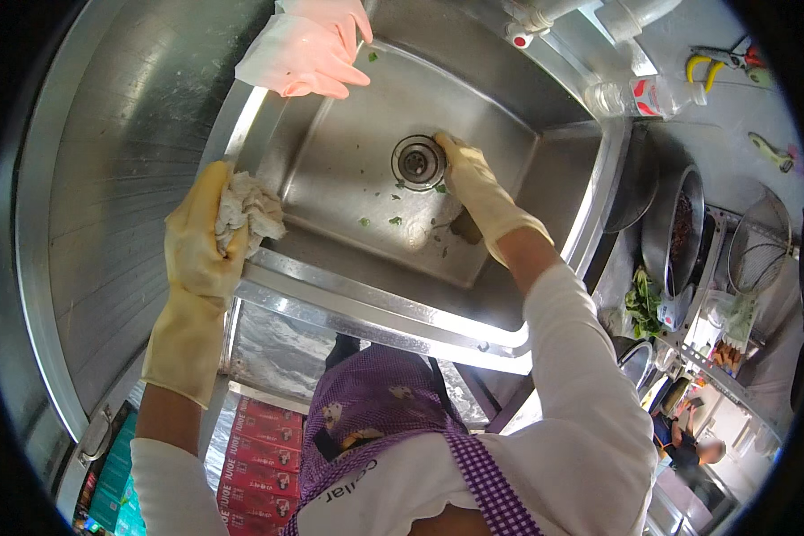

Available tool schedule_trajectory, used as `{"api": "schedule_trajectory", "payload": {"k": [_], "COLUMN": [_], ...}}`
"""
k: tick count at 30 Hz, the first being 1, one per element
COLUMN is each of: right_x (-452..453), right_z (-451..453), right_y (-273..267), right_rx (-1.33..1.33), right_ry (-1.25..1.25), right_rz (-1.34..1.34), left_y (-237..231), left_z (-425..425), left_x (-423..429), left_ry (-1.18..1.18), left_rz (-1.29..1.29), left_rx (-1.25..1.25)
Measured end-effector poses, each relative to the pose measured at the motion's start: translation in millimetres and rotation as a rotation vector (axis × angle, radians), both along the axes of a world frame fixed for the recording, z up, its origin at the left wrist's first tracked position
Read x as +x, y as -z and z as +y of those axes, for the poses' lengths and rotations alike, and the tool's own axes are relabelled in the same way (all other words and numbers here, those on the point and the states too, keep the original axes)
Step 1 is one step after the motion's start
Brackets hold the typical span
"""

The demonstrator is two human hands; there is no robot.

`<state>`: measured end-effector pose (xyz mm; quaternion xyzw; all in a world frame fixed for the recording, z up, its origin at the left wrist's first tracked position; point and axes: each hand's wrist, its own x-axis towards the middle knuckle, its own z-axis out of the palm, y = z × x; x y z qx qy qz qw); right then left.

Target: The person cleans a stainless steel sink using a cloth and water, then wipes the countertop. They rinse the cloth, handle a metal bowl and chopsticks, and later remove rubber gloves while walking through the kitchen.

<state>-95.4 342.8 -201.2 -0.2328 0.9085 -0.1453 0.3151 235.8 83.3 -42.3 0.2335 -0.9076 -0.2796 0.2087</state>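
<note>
My left hand (204,231), in a pale yellow rubber glove, grips a crumpled whitish cloth (251,208) at the left rim of a stainless steel sink (375,114). Down inside the basin, my right hand (469,171), gloved alike, has its fingertips at the right edge of the round drain strainer (415,161). Whether those fingers pinch the strainer's rim or only touch it is not visible. Green leaf scraps (394,220) lie scattered on the basin floor around the drain. A brown patch (465,226) shows beside my right wrist, partly hidden by it.
Pink rubber gloves (308,57) drape over the sink's far left rim. To the right are a plastic bottle (646,98), a metal bowl (666,228), leafy greens (643,305) and a wire-mesh strainer (760,241). Another person (687,439) stands farther off. Red cartons (261,462) sit below the counter.
</note>
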Motion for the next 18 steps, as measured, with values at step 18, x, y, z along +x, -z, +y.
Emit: {"api": "schedule_trajectory", "payload": {"k": [18], "right_x": [43], "right_z": [-43], "right_y": [4], "right_rx": [0.317], "right_ry": [-0.390], "right_rz": [-0.026], "left_y": [3], "left_z": [-3], "left_x": [0], "left_ry": [0.027], "left_rz": [0.005], "left_rx": [-0.053]}}
